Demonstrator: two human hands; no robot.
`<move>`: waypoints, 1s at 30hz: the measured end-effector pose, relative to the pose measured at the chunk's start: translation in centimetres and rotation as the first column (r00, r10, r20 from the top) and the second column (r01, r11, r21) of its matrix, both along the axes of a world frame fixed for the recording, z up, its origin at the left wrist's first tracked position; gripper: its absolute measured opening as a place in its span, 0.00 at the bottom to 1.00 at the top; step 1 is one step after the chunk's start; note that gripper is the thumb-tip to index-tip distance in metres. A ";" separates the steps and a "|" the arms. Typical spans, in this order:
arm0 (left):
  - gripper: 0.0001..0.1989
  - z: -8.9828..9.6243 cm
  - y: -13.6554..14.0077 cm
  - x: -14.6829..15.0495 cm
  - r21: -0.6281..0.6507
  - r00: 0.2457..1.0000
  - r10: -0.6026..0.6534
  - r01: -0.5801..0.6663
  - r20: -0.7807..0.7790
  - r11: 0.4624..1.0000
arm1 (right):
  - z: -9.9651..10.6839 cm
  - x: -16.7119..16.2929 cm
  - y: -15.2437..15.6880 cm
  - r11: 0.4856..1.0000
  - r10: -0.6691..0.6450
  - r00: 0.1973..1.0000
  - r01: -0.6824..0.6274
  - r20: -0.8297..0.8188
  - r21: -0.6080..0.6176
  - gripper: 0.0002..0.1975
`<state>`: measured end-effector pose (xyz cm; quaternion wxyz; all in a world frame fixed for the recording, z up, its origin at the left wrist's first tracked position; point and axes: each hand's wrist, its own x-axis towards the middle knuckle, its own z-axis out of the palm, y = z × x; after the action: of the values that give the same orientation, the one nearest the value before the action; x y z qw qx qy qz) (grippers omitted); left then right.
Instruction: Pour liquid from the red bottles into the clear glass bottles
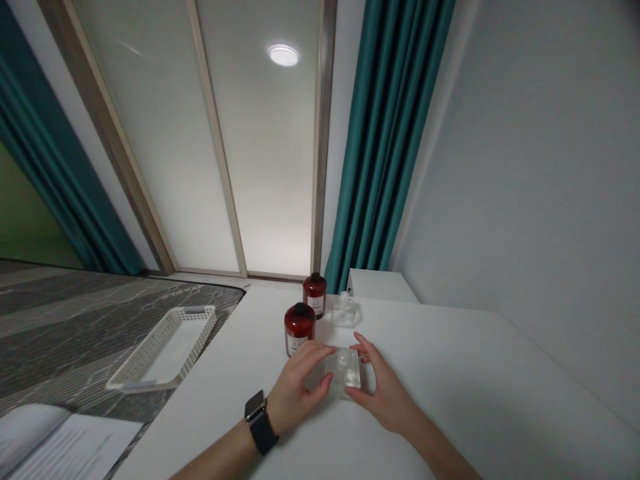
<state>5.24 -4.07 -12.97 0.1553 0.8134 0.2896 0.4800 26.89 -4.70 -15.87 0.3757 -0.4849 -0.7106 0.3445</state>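
Observation:
A clear, square glass bottle with a round clear stopper stands on the white table between my two hands. My left hand, with a dark watch on its wrist, curves at the bottle's left side, thumb and fingers apart. On the right side, my right hand has its thumb near the front corner and its fingers near the back corner. Whether the fingertips touch the glass is hard to tell. Just beyond my left hand is a dark red bottle with a black cap and white label, its lower part partly hidden.
Another dark red bottle and a second clear glass bottle stand farther back. A white perforated basket lies left of the table, above an open book. A white cabinet stands behind the table, beside a teal curtain.

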 end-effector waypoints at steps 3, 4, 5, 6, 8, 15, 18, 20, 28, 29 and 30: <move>0.19 0.0 -0.3 0.4 0.042 0.997 -0.070 0.069 0.022 0.997 | -0.1 -0.4 0.2 0.999 -0.022 1.000 0.021 0.007 0.037 0.43; 0.19 0.0 -0.5 0.5 0.057 0.996 -0.093 0.092 0.019 0.994 | -0.1 -0.5 0.3 0.998 -0.025 1.000 0.025 0.006 0.053 0.42; 0.19 -0.1 -0.6 0.6 0.067 0.995 -0.102 0.101 0.017 0.993 | -0.2 -0.5 0.4 0.998 -0.024 1.000 0.024 0.002 0.063 0.41; 0.18 -0.2 -0.7 0.6 0.072 0.996 -0.089 0.088 0.020 0.994 | -0.3 -0.5 0.5 0.998 -0.019 1.000 0.020 -0.008 0.065 0.41; 0.13 -0.3 -0.8 0.5 0.068 0.999 -0.012 0.009 0.042 0.998 | -0.5 -0.4 0.6 0.999 -0.011 0.999 0.013 -0.042 0.037 0.43; 0.32 -1.1 0.0 -0.1 -0.221 1.000 -0.016 0.011 -0.017 0.975 | 0.7 0.8 0.0 0.987 0.123 0.980 -0.137 -0.154 -0.087 0.44; 0.37 -1.7 0.3 0.2 -0.363 0.997 -0.056 0.032 -0.057 0.931 | 1.6 0.9 -0.5 0.975 0.222 0.970 -0.221 -0.094 0.019 0.36; 0.34 -2.0 0.4 0.5 -0.431 0.995 -0.063 0.025 -0.073 0.902 | 2.0 0.4 -0.8 0.977 0.175 0.984 -0.169 -0.034 0.128 0.31; 0.30 -2.1 0.1 1.4 -0.469 0.998 0.011 -0.036 -0.058 0.883 | 1.9 -3.2 -0.2 0.928 -0.156 0.987 0.139 0.021 0.347 0.18; 0.30 -2.0 0.1 1.4 -0.481 0.998 0.006 -0.034 -0.060 0.876 | 1.9 -3.2 -0.2 0.922 -0.166 0.986 0.148 0.021 0.358 0.17; 0.31 -2.0 0.1 1.4 -0.489 0.998 0.000 -0.030 -0.062 0.872 | 1.9 -3.1 -0.2 0.917 -0.168 0.986 0.148 0.022 0.369 0.15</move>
<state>6.66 -3.97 -14.97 0.3437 0.7592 0.4126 0.3678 23.74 -4.92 -13.94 0.4672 -0.4712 -0.7305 0.1614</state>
